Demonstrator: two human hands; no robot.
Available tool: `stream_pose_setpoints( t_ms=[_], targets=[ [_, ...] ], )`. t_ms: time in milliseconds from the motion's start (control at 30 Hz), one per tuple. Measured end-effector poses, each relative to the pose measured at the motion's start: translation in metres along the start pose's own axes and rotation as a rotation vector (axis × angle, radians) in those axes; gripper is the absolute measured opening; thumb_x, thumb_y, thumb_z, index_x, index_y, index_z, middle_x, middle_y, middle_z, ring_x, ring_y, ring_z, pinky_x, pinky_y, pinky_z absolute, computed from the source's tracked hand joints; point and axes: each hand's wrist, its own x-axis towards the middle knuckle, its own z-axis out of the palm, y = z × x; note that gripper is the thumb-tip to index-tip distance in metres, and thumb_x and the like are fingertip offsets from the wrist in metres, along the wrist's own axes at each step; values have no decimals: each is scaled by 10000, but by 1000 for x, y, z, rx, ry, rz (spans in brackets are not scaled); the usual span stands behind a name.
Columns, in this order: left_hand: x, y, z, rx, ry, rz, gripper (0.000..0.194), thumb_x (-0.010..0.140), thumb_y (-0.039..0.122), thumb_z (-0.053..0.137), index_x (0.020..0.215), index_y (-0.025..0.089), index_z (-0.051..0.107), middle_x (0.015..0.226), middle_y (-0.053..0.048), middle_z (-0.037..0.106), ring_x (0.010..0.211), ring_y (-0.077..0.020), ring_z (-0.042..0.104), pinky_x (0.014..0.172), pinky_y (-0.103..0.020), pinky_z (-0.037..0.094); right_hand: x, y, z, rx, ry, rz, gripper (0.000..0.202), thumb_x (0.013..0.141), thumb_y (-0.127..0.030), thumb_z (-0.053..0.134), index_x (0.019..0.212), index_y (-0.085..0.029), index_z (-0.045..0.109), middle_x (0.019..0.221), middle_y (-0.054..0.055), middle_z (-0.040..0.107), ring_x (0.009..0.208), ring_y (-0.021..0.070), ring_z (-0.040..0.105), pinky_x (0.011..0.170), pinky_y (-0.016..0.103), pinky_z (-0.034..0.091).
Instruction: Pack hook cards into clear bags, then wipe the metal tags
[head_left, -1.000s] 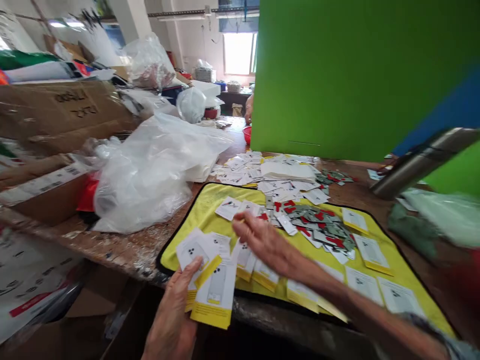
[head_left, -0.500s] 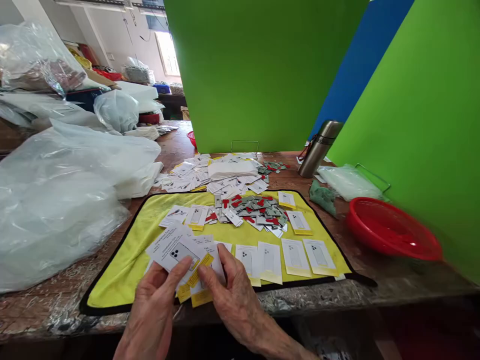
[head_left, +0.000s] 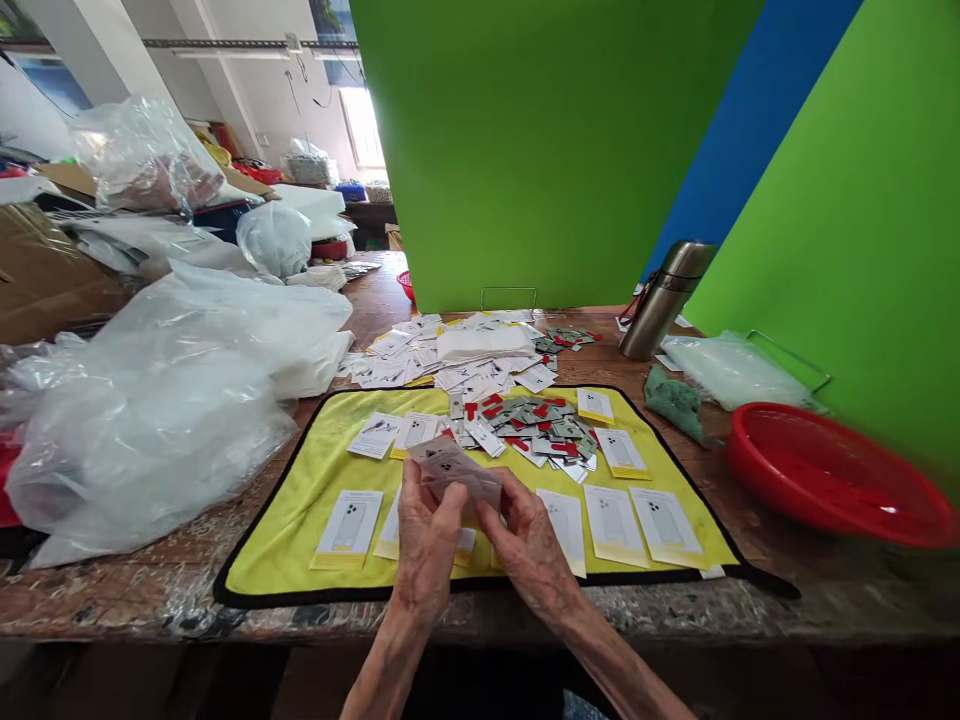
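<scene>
Both my hands hold printed cards (head_left: pixel 450 468) above the front of a yellow cloth (head_left: pixel 289 530). My left hand (head_left: pixel 426 530) grips their left side, thumb on top; my right hand (head_left: pixel 529 535) pinches their right side. How many cards there are cannot be told. White-and-yellow cards with a phone drawing lie around my hands, one at the left (head_left: pixel 349 525) and others at the right (head_left: pixel 666 522). Just beyond my hands is a pile of small grey, white and red pieces (head_left: pixel 532 425). My forearms and hands partly hide some cards on the cloth.
Behind the cloth lies a heap of loose cards with a white stack (head_left: pixel 484 343). A steel flask (head_left: pixel 667 300), a green rag (head_left: pixel 675 402), a clear bag (head_left: pixel 739 368) and a red basin (head_left: pixel 832 470) stand right. Large plastic bags (head_left: pixel 187 400) fill the left.
The fanned cards in my hands are now drawn together and tilted, raised further from the front edge. A card at the cloth's left front has come into sight. The view has shifted left.
</scene>
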Motion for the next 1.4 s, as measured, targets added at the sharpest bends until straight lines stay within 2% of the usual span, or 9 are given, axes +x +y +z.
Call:
stream_pose_setpoints(
  t_ms=[200,333,567,733,933,1100,1200,1300,1400],
  targets=[
    [-5,6,-3,34,-103,-22,369,642,178,591,1006,200,534,798,27,635,719,-123,571,673,-223,467,-3,0,11,-49,59,26,151,843,-326,532,930,-205,550,919,41,662,858,198,609,763,303,492],
    [-5,7,-7,-1,-76,-44,495,641,146,602,1116,222,487,822,35,651,754,-124,592,704,-221,470,-1,-6,10,-96,34,9,154,855,-341,519,918,-208,566,922,36,663,849,194,605,759,294,487],
    [6,24,-11,-175,-322,-182,341,696,289,728,998,182,612,1015,-42,713,969,-174,636,846,-254,473,22,-38,-6,-181,-57,-32,171,835,-316,536,946,-201,596,881,35,660,841,194,587,740,294,487],
    [20,34,-11,-210,-312,-306,444,586,307,829,963,165,643,951,-56,742,871,-190,681,809,-292,515,42,-51,-16,-281,-126,-37,107,794,-295,580,842,-200,590,753,1,632,704,160,555,643,267,457],
    [40,51,-13,-155,-269,-275,430,546,278,844,914,153,661,825,-59,754,725,-211,702,684,-315,549,69,-67,-21,-55,-185,-13,201,771,-350,596,892,-205,528,689,-40,563,609,123,496,557,246,394],
    [46,49,-8,-196,-296,-320,367,598,219,796,938,147,680,867,-69,752,730,-202,699,627,-272,545,86,-65,-21,103,-215,66,203,718,-351,622,770,-196,501,604,-64,505,543,94,451,516,230,357],
    [53,52,-4,-174,-352,-341,287,662,169,734,942,134,682,834,-70,742,689,-178,687,601,-250,540,97,-59,-25,110,-222,94,313,726,-385,640,934,-180,527,642,-47,563,536,96,477,516,235,377],
    [77,62,1,-86,-210,-346,193,733,97,645,922,131,658,750,-42,706,626,-146,654,577,-252,542,116,-57,-40,88,-161,86,425,709,-399,667,1039,-183,508,745,-11,616,605,113,547,557,250,418],
    [115,66,5,5,-41,-342,205,790,77,595,985,141,611,789,-22,676,646,-134,632,603,-286,553,132,-54,-60,22,-60,63,330,705,-385,640,944,-189,522,768,-8,614,657,114,575,588,245,424]
  ],
)
